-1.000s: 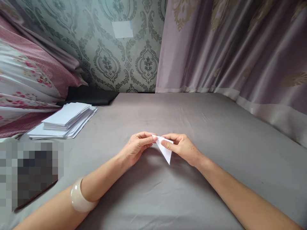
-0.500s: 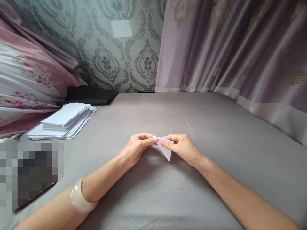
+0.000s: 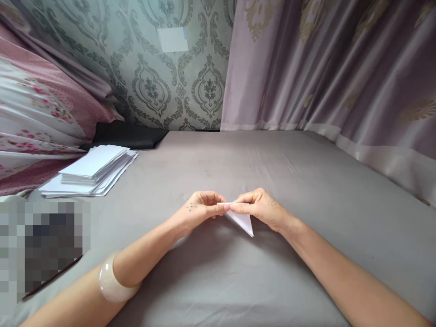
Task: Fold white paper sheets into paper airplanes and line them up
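Note:
A small piece of folded white paper [image 3: 242, 219] is held in the head view, its pointed end hanging toward the lower right. My left hand [image 3: 200, 210] pinches its upper left part between thumb and fingers. On the upper edge, my right hand [image 3: 264, 209] is closed with its thumb pressed on the near face. The two thumb tips meet or nearly meet at the paper's top. The fingers behind the paper are partly hidden. A pale bangle [image 3: 114, 281] circles my left forearm.
A grey cloth surface [image 3: 218, 163] spreads under my hands. To the left lies a stack of white paper [image 3: 95, 163], with a folded black cloth [image 3: 129, 136] behind it. A blurred-out dark object [image 3: 51, 254] is at the lower left. Curtains [image 3: 306, 68] hang on the right.
The paper has shifted slightly right and down, its tip now farther to the lower right. My right thumb has slid left along the edge, and the thumbs are closer together.

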Motion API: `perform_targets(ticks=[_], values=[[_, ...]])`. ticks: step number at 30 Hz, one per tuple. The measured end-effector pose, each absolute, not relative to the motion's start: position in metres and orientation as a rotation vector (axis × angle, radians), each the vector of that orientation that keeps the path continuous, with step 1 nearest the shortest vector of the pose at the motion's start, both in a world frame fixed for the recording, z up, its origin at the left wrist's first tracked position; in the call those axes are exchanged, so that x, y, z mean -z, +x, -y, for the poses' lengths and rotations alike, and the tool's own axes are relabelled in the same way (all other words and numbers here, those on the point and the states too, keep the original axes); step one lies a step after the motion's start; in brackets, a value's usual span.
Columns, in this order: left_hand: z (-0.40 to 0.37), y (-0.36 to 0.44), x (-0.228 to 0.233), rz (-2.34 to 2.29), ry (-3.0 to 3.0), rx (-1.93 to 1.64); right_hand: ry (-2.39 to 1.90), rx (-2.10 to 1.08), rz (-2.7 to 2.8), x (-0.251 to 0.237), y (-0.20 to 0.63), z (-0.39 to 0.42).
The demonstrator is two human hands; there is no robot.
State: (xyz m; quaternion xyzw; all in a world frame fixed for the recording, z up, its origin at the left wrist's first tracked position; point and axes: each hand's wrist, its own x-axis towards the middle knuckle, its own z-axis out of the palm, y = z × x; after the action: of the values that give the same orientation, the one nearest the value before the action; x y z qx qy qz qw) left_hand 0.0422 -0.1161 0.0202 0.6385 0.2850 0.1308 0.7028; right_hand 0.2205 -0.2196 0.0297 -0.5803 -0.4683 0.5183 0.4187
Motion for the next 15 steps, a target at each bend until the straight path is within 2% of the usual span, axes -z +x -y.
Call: perform_targets(ticks=[7,15], values=[[0.114,0.045,-0.014,-0.676,1.344,-0.417,-1.397,-1.303,1.058,-0.028,0.218,0.219],[0.116,0.045,-0.015,-0.657,1.248,-0.347,-1.495,-1.093,1.041,-0.033,0.211,0.216]])
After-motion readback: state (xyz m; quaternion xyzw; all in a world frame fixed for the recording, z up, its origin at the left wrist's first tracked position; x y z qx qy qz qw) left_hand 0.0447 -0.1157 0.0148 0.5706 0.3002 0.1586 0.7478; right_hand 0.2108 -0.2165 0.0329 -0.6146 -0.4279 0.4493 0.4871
